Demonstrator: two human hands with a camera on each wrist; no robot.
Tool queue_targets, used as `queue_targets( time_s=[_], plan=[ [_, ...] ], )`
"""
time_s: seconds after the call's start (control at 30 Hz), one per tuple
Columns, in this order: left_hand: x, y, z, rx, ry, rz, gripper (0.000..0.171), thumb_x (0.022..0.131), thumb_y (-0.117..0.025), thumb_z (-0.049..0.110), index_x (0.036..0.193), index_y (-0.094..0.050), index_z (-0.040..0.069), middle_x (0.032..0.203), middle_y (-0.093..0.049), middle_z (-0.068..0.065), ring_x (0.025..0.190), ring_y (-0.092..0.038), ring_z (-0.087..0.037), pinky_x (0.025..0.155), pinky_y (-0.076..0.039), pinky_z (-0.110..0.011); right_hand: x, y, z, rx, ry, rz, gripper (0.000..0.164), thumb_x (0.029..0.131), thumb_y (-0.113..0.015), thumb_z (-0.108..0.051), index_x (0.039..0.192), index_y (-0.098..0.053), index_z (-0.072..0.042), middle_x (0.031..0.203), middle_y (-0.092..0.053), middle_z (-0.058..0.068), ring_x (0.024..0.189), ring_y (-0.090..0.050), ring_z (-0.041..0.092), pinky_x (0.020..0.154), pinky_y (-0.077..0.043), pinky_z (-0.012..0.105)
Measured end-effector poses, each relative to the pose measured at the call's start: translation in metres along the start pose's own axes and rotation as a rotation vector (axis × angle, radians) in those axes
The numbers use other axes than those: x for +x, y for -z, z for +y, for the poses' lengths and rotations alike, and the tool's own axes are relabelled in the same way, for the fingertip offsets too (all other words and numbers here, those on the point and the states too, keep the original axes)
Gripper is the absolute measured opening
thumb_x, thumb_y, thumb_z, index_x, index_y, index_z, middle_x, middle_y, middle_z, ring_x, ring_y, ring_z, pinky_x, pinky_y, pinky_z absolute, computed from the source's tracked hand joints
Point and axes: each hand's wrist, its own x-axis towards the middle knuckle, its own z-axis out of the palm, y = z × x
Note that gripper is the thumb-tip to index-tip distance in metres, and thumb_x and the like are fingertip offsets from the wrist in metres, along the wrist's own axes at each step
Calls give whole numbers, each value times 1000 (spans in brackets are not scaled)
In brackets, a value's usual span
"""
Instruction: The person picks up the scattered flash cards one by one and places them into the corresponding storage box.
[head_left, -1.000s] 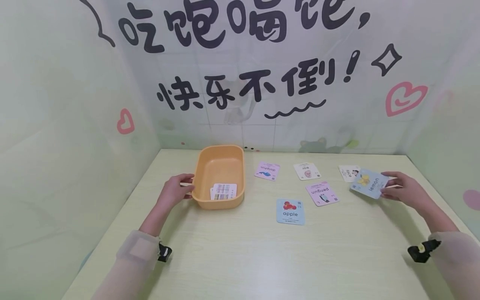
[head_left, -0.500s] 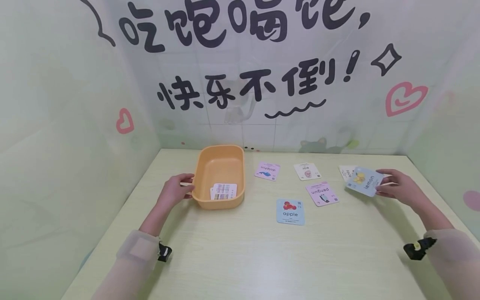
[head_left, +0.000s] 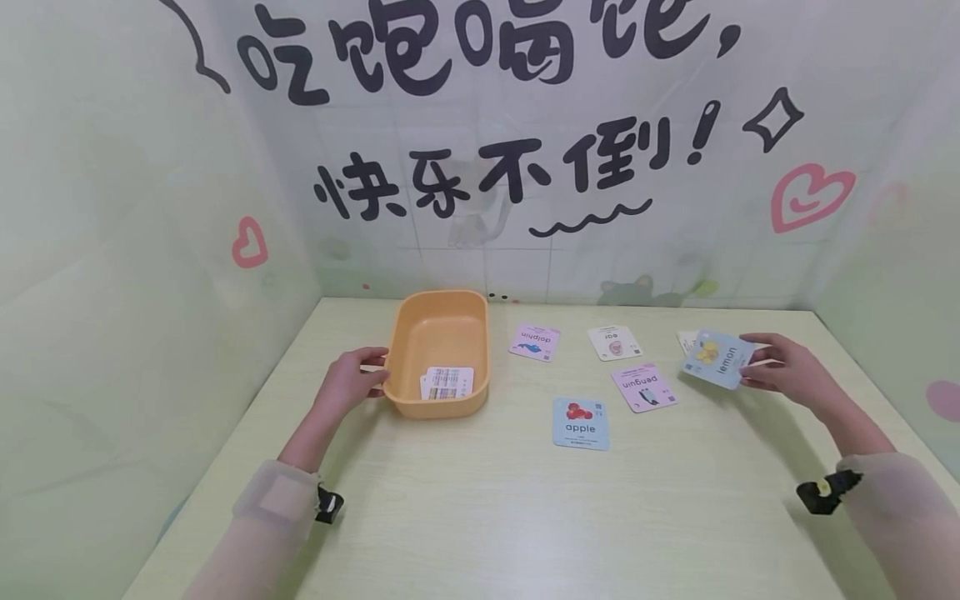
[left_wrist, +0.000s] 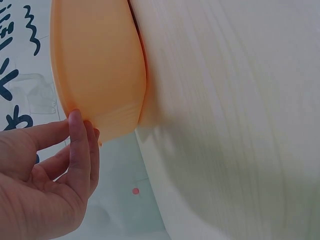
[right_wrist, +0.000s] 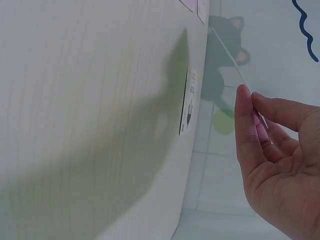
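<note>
My right hand (head_left: 787, 371) pinches a blue lemon flash card (head_left: 716, 358) by its right edge, raised above the table. In the right wrist view the card (right_wrist: 230, 55) shows edge-on between thumb and fingertips. The lemon card overlaps most of a white face card (right_wrist: 189, 100) in the head view; that one lies flat beneath. On the left, my left hand (head_left: 351, 385) pinches the rim of an orange plastic basket (head_left: 399, 350), as the left wrist view shows with fingertips at the basket's edge (left_wrist: 100, 75). Several white cards (head_left: 447, 382) lie in the basket's near end.
Face up on the table (head_left: 495, 517) lie an apple card (head_left: 581, 423), a penguin card (head_left: 645, 387), an ear card (head_left: 614, 342) and a dolphin card (head_left: 535, 342). A printed curtain (head_left: 450, 267) stands behind the table's back edge.
My right hand has moved left and slightly away from me with the lemon card, which now covers more of the face card. The left hand and the basket have stayed still.
</note>
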Motion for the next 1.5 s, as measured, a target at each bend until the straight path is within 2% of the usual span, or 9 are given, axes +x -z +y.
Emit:
queue_targets(
  time_s=[0.17, 0.37, 0.7, 0.93, 1.03, 1.27, 1.5],
  plan=[
    [0, 0, -1, -4, -1, -1, 48, 98, -58, 2, 144, -46, -4, 135, -55, -28, 111, -65, -37, 76, -66, -26, 2, -3, -6, -2, 18, -10, 62, 98, -57, -4, 148, -24, 16, 116, -51, 28, 85, -57, -8, 79, -65, 26],
    [0, 0, -3, -6, -9, -4, 49, 97, -58, 2, 144, -46, -4, 135, -55, -28, 111, -65, -38, 75, -66, -26, 6, -8, -14, 12, 35, -10, 61, 98, -57, -1, 147, -25, 17, 113, -52, 25, 84, -56, -8, 78, -65, 24],
    [-1, -1, -1, -10, -15, -6, 49, 97, -58, 1, 144, -46, -5, 135, -55, -28, 112, -64, -38, 75, -66, -26, 13, -17, -26, 0, 26, -13, 64, 99, -59, -6, 149, -26, 13, 122, -49, 29, 89, -57, -3, 81, -65, 26],
    [-2, 0, -2, -9, -21, -7, 49, 97, -58, 2, 144, -46, -6, 135, -55, -29, 111, -65, -38, 75, -66, -26, 20, -24, -35, 19, 48, -15, 64, 98, -60, -5, 149, -26, 13, 120, -49, 28, 90, -57, -1, 81, -65, 26],
    [-2, 0, -1, -11, -10, -6, 49, 97, -58, 2, 144, -46, -5, 135, -55, -28, 111, -65, -37, 75, -66, -26, 23, -27, -39, 22, 50, -19, 64, 98, -60, -6, 150, -26, 12, 120, -49, 27, 94, -58, 4, 83, -65, 28],
    [-2, -1, 2, -8, -8, -1, 48, 97, -58, 2, 144, -46, -5, 135, -55, -29, 113, -64, -38, 76, -66, -28, 28, -32, -47, 5, 42, -21, 64, 99, -59, -7, 151, -26, 10, 122, -48, 27, 107, -58, 27, 85, -65, 31],
    [-1, -1, 1, 2, 3, 2, 49, 98, -58, 2, 145, -46, -3, 136, -55, -27, 112, -64, -37, 77, -66, -27, 34, -37, -56, 23, 47, -27, 64, 98, -59, -6, 152, -26, 8, 124, -49, 28, 111, -58, 31, 88, -64, 35]
  ],
)
